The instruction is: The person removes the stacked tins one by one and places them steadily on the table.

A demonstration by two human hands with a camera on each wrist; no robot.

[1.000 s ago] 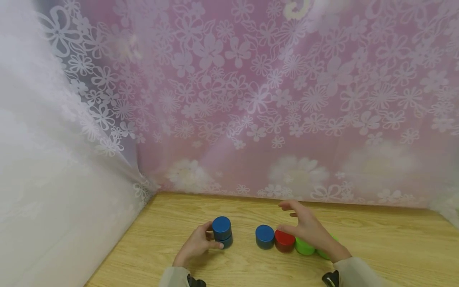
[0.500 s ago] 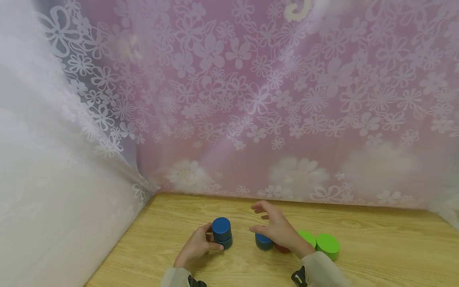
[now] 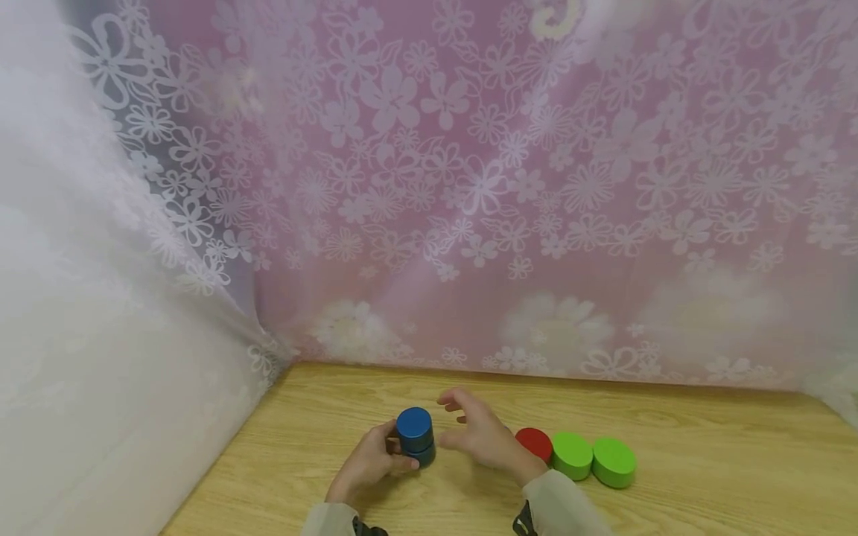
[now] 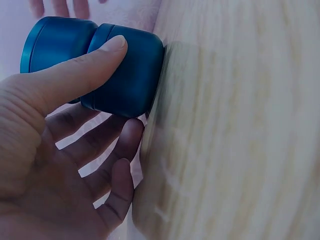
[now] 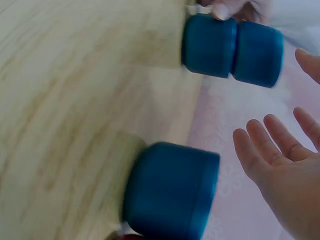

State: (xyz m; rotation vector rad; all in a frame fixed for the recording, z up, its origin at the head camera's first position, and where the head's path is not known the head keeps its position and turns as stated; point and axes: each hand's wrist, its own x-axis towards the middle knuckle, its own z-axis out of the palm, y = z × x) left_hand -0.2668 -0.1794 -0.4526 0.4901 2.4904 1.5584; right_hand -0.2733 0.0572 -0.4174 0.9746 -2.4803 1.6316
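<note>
Two blue round tins are stacked upright on the wooden table, an upper tin (image 3: 415, 426) on a lower tin (image 4: 132, 75). My left hand (image 3: 370, 460) grips the lower one from the left, thumb across its front and fingers behind. To the right of the stack, my right hand (image 3: 488, 438) holds nothing; its fingers (image 5: 270, 145) are spread, the thumb apart from them, facing the stack. A third blue tin (image 5: 172, 192) stands by itself below the right hand, almost wholly hidden by it in the head view.
Right of the third blue tin, a red tin (image 3: 535, 444) and two green tins (image 3: 572, 456) stand in a row. The wooden table (image 3: 724, 461) ends at a pink flowered cloth (image 3: 469, 223) behind, with a whitish cloth (image 3: 121, 357) on the left.
My right hand has moved left, from over the red and green tins, past the third blue tin, to beside the stack. The left hand has kept its grip in place.
</note>
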